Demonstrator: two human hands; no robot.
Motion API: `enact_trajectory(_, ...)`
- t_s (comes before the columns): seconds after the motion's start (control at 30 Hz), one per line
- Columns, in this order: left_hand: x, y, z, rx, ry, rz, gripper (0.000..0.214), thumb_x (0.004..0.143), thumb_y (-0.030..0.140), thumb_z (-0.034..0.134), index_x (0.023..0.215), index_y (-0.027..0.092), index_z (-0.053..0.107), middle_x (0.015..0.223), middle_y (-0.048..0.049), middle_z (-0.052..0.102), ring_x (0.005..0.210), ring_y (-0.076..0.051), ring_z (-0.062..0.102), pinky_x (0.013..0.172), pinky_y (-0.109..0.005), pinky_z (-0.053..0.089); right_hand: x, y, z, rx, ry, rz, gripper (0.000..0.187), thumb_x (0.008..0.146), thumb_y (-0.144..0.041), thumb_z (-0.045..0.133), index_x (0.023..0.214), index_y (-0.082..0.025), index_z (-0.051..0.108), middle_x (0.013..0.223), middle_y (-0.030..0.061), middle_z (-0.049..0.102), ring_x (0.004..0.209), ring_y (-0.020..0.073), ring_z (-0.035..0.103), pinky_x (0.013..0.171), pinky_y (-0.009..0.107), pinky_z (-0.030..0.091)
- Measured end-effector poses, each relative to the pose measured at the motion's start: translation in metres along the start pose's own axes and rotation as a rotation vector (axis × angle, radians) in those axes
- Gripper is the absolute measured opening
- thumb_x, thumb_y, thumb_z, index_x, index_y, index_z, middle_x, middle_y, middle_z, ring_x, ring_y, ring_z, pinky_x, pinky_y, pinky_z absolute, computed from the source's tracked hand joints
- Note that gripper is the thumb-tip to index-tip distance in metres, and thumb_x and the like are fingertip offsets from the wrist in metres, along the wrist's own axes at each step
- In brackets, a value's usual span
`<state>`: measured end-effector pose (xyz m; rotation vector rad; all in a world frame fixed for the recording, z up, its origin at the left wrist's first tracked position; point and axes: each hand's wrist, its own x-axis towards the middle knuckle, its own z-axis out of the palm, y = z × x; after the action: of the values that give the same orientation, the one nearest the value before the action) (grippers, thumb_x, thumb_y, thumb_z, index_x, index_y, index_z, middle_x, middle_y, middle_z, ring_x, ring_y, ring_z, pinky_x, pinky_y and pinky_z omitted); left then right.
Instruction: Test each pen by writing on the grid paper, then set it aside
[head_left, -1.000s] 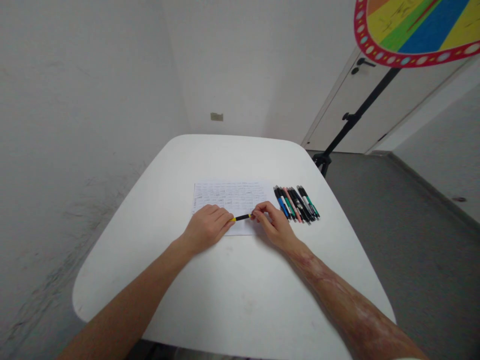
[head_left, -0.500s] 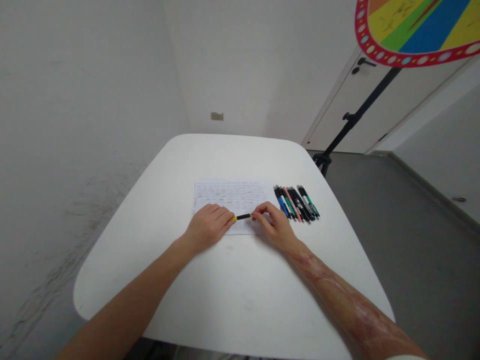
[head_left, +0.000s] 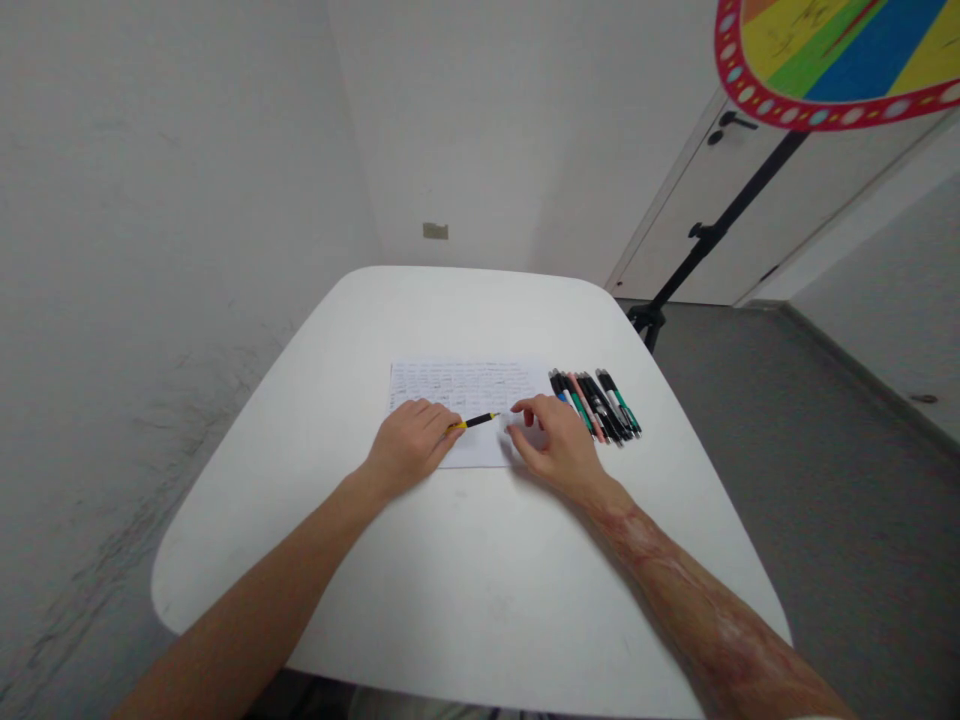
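Over the lower part of a handwritten sheet of paper (head_left: 480,385), my left hand (head_left: 414,437) pinches a yellow and black pen (head_left: 478,421). Its thin tip points right, toward my other hand; the rear end is hidden under my left fingers. My right hand (head_left: 556,446) is open, thumb and index finger apart, a small gap away from the pen's tip. Just beyond that hand lies a row of several pens (head_left: 592,408) in black, green, pink and blue, partly covered by the hand on its left side.
Paper and pens lie on a white table (head_left: 465,580) with rounded corners. A wall stands close on the left and another behind. Past the table's right edge rises a black stand (head_left: 697,250) carrying a colourful wheel (head_left: 840,60), with a door (head_left: 720,240) behind it.
My right thumb and index finger have let go of the pen's tip and spread apart. The pen, still in my left hand, has tilted so that its tip sits a little higher.
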<state>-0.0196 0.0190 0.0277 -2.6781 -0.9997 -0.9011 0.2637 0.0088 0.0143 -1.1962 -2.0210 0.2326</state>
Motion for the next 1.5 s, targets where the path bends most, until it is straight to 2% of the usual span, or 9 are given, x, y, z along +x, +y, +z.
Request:
enact_trajectory(0.17,-0.001,0.0,0.002,-0.005,-0.019,-0.015,0.028,0.117,0.034,0.05,0.108,0.019,0.072,0.097,-0.0074,0.078,0.088,-0.022,0.069,0.081,-0.04,0.052,0.001,0.004,0.004,0.038,-0.113,0.026,0.003,0.1,-0.026,0.072,0.097,-0.025,0.075,0.084,0.0041,0.073,0.078,0.0232,0.064,0.077,0.042,0.05)
enact_trajectory(0.27,-0.001,0.0,0.002,-0.003,-0.024,-0.016,0.029,0.117,0.035,0.049,0.108,0.019,0.072,0.097,-0.0075,0.078,0.088,-0.022,0.068,0.081,-0.04,0.053,0.0,0.006,0.007,0.191,-0.047,0.107,0.008,0.103,-0.033,0.073,0.101,-0.027,0.078,0.09,0.0047,0.078,0.079,0.0234,0.067,0.076,0.043,0.053)
enact_trajectory(0.47,0.0,0.001,0.001,0.004,-0.024,0.003,0.027,0.117,0.033,0.051,0.108,0.018,0.071,0.097,-0.0061,0.078,0.087,-0.022,0.068,0.08,-0.04,0.051,-0.002,0.005,0.009,0.443,0.088,0.177,0.009,0.102,-0.034,0.078,0.107,-0.03,0.083,0.105,0.005,0.085,0.093,0.0247,0.074,0.09,0.046,0.059)
enact_trajectory(1.0,0.002,0.005,0.001,-0.015,-0.036,0.073,0.025,0.118,0.031,0.05,0.107,0.018,0.069,0.094,-0.0049,0.078,0.088,-0.021,0.069,0.081,-0.038,0.051,-0.002,-0.001,0.004,0.41,0.028,0.022,0.011,0.103,-0.038,0.079,0.109,-0.03,0.083,0.1,0.0047,0.084,0.09,0.0243,0.075,0.087,0.043,0.057)
enact_trajectory(1.1,0.003,0.007,0.0,-0.015,-0.041,0.087,0.026,0.118,0.03,0.05,0.106,0.018,0.07,0.093,-0.0047,0.078,0.086,-0.021,0.069,0.081,-0.038,0.051,-0.001,-0.001,0.004,0.33,-0.004,0.003,0.017,0.107,-0.039,0.072,0.098,-0.026,0.078,0.09,0.0045,0.079,0.085,0.0232,0.071,0.082,0.04,0.053)
enact_trajectory(1.23,0.005,0.011,0.0,-0.022,-0.045,0.115,0.025,0.118,0.029,0.051,0.106,0.018,0.07,0.092,-0.0048,0.077,0.085,-0.02,0.069,0.08,-0.038,0.051,0.0,-0.004,0.002,0.2,-0.088,-0.032,0.043,0.114,-0.034,0.053,0.073,-0.024,0.058,0.069,0.0014,0.064,0.071,0.0206,0.059,0.075,0.039,0.044)
enact_trajectory(1.3,0.005,0.012,0.0,-0.027,-0.034,0.117,0.024,0.117,0.028,0.052,0.106,0.017,0.069,0.092,-0.0047,0.077,0.085,-0.021,0.069,0.08,-0.037,0.051,0.0,-0.007,0.001,0.178,-0.115,-0.046,0.043,0.115,-0.031,0.045,0.074,-0.025,0.054,0.069,0.0017,0.063,0.072,0.0209,0.058,0.077,0.039,0.043)
enact_trajectory(1.43,0.006,0.012,0.0,-0.023,-0.018,0.116,0.023,0.117,0.028,0.052,0.104,0.018,0.068,0.091,-0.0042,0.077,0.084,-0.021,0.068,0.08,-0.037,0.05,0.001,-0.012,0.0,0.207,-0.132,-0.047,0.025,0.112,-0.031,0.048,0.088,-0.024,0.056,0.083,0.004,0.066,0.08,0.022,0.059,0.077,0.038,0.043)
enact_trajectory(1.5,0.006,0.012,0.0,-0.024,-0.021,0.123,0.024,0.118,0.028,0.052,0.105,0.018,0.069,0.091,-0.0043,0.077,0.084,-0.02,0.068,0.08,-0.037,0.05,0.001,-0.012,0.001,0.198,-0.149,-0.05,0.031,0.112,-0.032,0.047,0.082,-0.025,0.052,0.076,0.0027,0.062,0.074,0.0213,0.055,0.074,0.038,0.041)
